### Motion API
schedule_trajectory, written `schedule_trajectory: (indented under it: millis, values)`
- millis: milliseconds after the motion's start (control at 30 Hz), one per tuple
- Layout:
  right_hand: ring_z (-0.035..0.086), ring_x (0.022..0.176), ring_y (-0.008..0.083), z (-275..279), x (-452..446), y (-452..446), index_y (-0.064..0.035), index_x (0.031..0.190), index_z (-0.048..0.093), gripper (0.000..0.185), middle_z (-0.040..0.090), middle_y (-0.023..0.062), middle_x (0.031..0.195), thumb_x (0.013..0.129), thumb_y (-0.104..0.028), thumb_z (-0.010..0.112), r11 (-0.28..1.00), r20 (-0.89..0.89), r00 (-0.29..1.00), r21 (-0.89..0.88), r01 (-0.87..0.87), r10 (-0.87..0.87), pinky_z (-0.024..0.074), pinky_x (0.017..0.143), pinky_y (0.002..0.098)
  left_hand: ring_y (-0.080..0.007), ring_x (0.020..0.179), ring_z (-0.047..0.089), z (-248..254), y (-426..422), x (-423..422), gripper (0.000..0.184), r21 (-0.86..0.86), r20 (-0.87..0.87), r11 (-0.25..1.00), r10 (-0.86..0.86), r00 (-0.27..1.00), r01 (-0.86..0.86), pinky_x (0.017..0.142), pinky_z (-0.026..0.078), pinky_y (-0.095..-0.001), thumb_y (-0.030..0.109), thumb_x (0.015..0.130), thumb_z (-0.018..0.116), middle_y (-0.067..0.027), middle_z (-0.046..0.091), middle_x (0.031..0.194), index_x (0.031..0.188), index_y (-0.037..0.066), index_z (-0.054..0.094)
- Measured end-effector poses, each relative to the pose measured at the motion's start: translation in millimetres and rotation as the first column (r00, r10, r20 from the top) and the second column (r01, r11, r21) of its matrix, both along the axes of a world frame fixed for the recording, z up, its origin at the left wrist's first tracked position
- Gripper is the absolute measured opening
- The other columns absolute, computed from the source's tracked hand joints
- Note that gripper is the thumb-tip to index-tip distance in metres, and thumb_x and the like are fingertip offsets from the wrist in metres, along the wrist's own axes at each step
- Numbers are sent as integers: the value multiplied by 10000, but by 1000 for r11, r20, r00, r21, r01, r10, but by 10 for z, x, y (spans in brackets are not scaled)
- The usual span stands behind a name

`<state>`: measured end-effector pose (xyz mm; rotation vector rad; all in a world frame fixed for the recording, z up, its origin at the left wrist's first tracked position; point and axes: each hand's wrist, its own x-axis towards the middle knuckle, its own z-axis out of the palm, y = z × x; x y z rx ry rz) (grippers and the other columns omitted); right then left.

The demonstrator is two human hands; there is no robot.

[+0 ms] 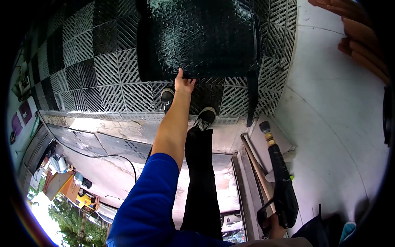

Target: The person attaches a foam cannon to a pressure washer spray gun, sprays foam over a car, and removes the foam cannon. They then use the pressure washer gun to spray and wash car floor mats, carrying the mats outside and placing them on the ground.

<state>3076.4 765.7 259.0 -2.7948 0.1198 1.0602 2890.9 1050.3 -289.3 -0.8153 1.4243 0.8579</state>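
Observation:
My left hand (184,84) reaches forward and is closed on the near edge of a black car floor mat (205,45). The mat looks wet and shiny, and its far end runs out of view at the top. Low on the right, my right hand (276,227) is wrapped round the handle of a black pressure washer gun (283,181). The gun's dark nozzle with a brass-coloured fitting points forward, apart from the mat. Part of my right hand is hidden behind the gun.
Grey and black slatted floor tiles (116,66) lie around the mat. My shoes (205,117) stand by their edge. A dark hose (119,156) crosses on the left. A wooden pole (257,168) lies beside the gun, near a pale wall (325,111). Brown finger-like shapes (364,39) show top right, unclear.

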Motion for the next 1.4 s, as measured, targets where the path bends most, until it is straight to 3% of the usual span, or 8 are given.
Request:
schedule_trajectory:
  millis: [100,133,200,367,667,933,1133,1400]
  values:
    - [481,415,149,135,-17,113,-17,663,515,345,496,60,486,845,-295,609,1000,17,1000,-9,21,-21,391,431,272,-294,1086,501,-18,-93,-121,330,267,131,964,-39,991,3,944,437,-453,150,884,561,-136,525,1177,1163,-10,490]
    - [473,405,147,144,-18,163,-20,658,504,348,487,60,482,854,-289,604,999,52,998,13,35,-36,387,416,268,-290,1078,510,15,-27,-137,324,216,39,939,-283,958,268,895,485,-446,131,872,576,-134,523,1169,1145,-24,495]
    - [467,396,145,289,-93,432,-28,664,504,313,482,57,479,858,-255,598,999,89,996,24,23,-26,382,402,263,-302,999,563,248,-69,-117,314,280,-94,878,-377,922,387,789,552,-418,116,862,586,-146,540,1129,1120,-42,504]
    - [452,366,136,533,-233,960,-18,806,515,198,460,47,462,861,-194,587,996,50,998,78,39,-43,381,366,267,-292,747,632,737,-6,-142,269,135,-142,890,-418,897,436,548,601,-355,67,835,607,-193,583,975,1021,-109,524]
    - [458,381,125,725,-312,1254,-18,789,541,202,457,29,474,860,-197,601,984,-71,995,161,78,-67,370,383,252,-340,838,624,1542,371,66,198,77,-4,950,-304,953,304,653,597,-435,37,869,540,-201,574,944,995,-110,499]
    - [481,382,138,796,-362,1713,-32,744,538,197,469,39,477,858,-184,593,970,-190,974,229,-76,121,385,375,265,-329,728,641,2123,918,37,208,62,-131,862,-492,861,503,550,605,-370,36,854,557,-214,581,939,977,-124,509]
    - [470,370,138,901,-328,2069,-30,764,545,210,469,39,484,865,-209,589,943,-154,974,314,-111,166,372,356,274,-330,716,642,2365,1055,-94,186,112,-51,889,-441,896,444,551,605,-367,13,854,537,-200,589,936,980,-121,504]
    - [455,377,99,1015,-554,2602,-15,769,563,177,488,18,492,822,-169,633,904,-351,883,396,-162,311,372,372,252,-347,744,636,2604,1471,-167,183,183,-74,834,-517,853,521,536,602,-386,17,849,543,-196,587,929,976,-110,506]
